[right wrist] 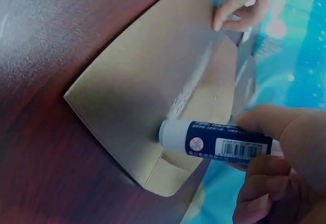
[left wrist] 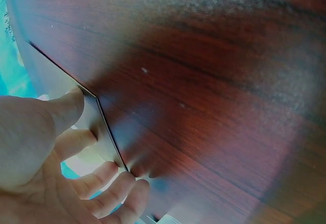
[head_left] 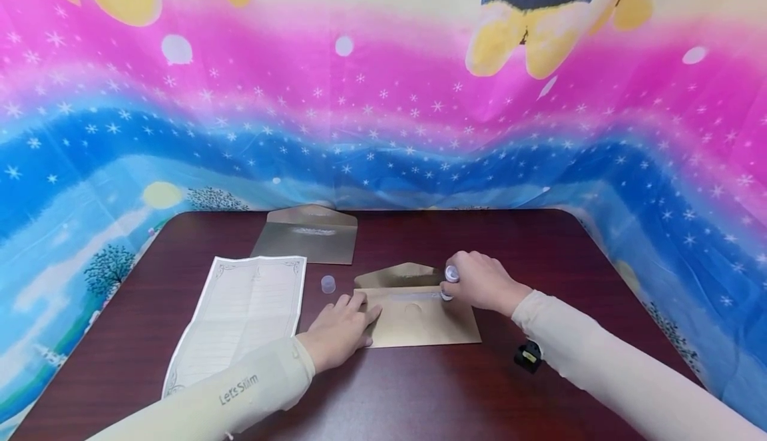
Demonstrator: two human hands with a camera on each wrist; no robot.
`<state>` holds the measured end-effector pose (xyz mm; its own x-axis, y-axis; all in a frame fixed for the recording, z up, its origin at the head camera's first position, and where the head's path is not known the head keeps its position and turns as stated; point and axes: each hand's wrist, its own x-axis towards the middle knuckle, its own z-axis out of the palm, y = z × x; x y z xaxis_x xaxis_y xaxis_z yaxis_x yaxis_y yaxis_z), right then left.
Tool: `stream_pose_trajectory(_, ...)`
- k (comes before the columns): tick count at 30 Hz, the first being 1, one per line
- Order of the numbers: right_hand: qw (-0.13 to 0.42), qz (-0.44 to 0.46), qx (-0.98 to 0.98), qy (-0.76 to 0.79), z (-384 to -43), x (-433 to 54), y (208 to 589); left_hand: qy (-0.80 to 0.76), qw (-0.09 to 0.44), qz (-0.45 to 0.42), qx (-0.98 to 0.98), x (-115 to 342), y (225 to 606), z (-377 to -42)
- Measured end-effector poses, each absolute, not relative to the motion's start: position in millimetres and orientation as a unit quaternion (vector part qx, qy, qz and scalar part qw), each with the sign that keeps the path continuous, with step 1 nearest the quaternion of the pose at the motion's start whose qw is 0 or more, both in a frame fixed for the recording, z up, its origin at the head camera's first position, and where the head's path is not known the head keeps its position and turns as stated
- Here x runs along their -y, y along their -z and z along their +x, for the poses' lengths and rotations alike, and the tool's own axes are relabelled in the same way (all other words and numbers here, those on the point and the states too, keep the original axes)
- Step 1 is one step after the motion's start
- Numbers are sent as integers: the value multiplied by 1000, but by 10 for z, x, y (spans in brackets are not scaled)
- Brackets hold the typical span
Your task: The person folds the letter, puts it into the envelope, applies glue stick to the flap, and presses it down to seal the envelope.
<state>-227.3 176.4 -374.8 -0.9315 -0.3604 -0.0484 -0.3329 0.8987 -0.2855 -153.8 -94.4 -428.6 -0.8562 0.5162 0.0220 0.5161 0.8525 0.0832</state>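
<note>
A gold envelope (head_left: 419, 324) lies on the table with its flap (head_left: 401, 274) opened away from the person. My right hand (head_left: 482, 281) grips a glue stick (right wrist: 204, 140), a white and dark blue tube, its tip right at the envelope near the fold. A whitish glue streak (right wrist: 191, 84) runs along the envelope below the flap. My left hand (head_left: 338, 331) rests on the envelope's left end, fingers spread and fairly straight; in the left wrist view its thumb and fingers lie along the envelope's edge. The clear cap (head_left: 327, 284) of the glue stick stands just beyond my left hand.
A second gold envelope (head_left: 308, 244), its flap also opened and bearing a whitish streak, lies at the table's back. Left of my hand is a creased sheet of lined paper (head_left: 240, 321) with an ornate border. A small black object (head_left: 528, 357) sits beside my right forearm. A printed curtain (head_left: 383, 108) surrounds the table.
</note>
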Motion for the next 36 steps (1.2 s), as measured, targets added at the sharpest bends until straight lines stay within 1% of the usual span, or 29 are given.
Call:
stream_pose_trajectory(4, 47, -153, -971, 178, -2272, -1837, 3671, -45, -4, 270, -962, 945, 4296, -1537)
stream_pose_trajectory(9, 14, -161, -955, 250, -2261, -1918, 3599, -43, -9, 272, -961, 947, 4305, -1541)
stream_pose_trajectory(11, 15, -171, -941, 293, -2247, -1937, 3621, -42, -8, 273, -961, 950, 4308, -1542)
stream_pose_trajectory(15, 52, -181, -905, 381, -2187, -1959, 3743, -42, 4, 273, -961, 956, 4304, -1542)
stream_pose_trajectory(22, 115, -148, -846, 500, -2059, -1956, 3884, -62, 12, 281, -957, 987, 4293, -1574)
stream_pose_trajectory(27, 139, -124, -810, 556, -2014, -1906, 3891, -72, 14, 289, -954, 1030, 4307, -1600)
stream_pose_trajectory(36, 174, -117, -770, 602, -1966, -1844, 3884, -85, 16, 298, -951, 1045, 4290, -1612)
